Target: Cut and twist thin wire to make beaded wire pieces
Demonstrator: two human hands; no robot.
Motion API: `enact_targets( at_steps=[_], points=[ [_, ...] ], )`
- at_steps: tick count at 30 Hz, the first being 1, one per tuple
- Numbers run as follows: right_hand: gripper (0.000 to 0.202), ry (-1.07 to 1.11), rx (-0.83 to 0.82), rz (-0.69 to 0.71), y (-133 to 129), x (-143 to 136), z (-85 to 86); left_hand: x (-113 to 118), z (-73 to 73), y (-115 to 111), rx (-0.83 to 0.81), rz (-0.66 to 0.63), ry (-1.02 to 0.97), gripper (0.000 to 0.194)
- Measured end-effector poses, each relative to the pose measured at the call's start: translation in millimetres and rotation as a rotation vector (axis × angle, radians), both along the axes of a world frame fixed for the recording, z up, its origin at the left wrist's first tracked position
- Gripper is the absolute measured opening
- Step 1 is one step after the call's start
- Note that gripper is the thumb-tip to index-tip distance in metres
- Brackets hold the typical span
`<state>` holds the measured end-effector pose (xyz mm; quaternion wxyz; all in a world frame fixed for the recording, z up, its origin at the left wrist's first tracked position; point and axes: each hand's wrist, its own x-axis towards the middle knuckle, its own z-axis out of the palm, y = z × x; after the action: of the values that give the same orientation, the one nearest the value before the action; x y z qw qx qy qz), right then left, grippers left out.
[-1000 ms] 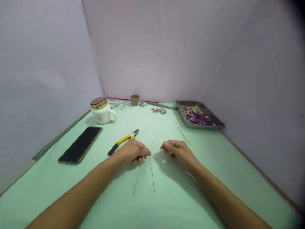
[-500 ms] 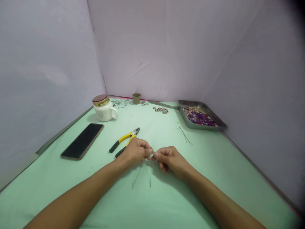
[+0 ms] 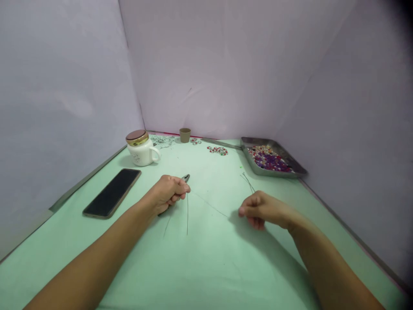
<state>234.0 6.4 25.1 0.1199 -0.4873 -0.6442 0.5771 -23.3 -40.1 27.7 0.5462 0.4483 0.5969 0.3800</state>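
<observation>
My left hand [image 3: 171, 189] is closed in a pinch on a thin wire [image 3: 187, 215]. One length of it hangs down over the green cloth, and a fainter line slants right toward my other hand. Off to the right, my right hand [image 3: 266, 209] has thumb and fingers pressed together, slightly blurred. Whether the line reaches its fingertips cannot be made out. Behind my left hand lie pliers [image 3: 186, 177], mostly covered, with the jaw tip showing. Loose wires [image 3: 248, 181] lie just beyond my right hand.
A phone [image 3: 112, 192] and a lidded white mug [image 3: 142, 153] stand left. At the back are a small cup [image 3: 185, 135], tangled wire pieces [image 3: 163, 141] and beaded pieces [image 3: 217, 150]. A metal tray [image 3: 274, 174] of beads is at right. Walls enclose the table.
My hands have drawn apart. The left moved left and slightly up with the wire, covering most of the pliers; the right moved right, near the loose wires.
</observation>
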Motion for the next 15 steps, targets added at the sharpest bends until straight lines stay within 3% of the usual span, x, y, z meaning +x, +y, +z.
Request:
enact_targets(
  at_steps=[2,4,9,15],
  points=[
    [0.023,0.161,0.114,-0.278,5,2,2.2,6,-0.5,-2,-0.023,-0.063,-0.012,0.006],
    [0.027,0.351,0.128,-0.395,2,-6,1.9,17,-2.9,-5,-0.039,-0.13,-0.021,0.008],
    [0.034,0.463,-0.169,-0.074,-26,-42,-7.3,44,-12.1,-12,-0.026,-0.174,-0.005,0.009],
    [0.026,0.514,-0.301,-0.069,-35,-55,-22.4,46,-20.3,-11,0.046,-0.156,0.008,0.033]
  ],
)
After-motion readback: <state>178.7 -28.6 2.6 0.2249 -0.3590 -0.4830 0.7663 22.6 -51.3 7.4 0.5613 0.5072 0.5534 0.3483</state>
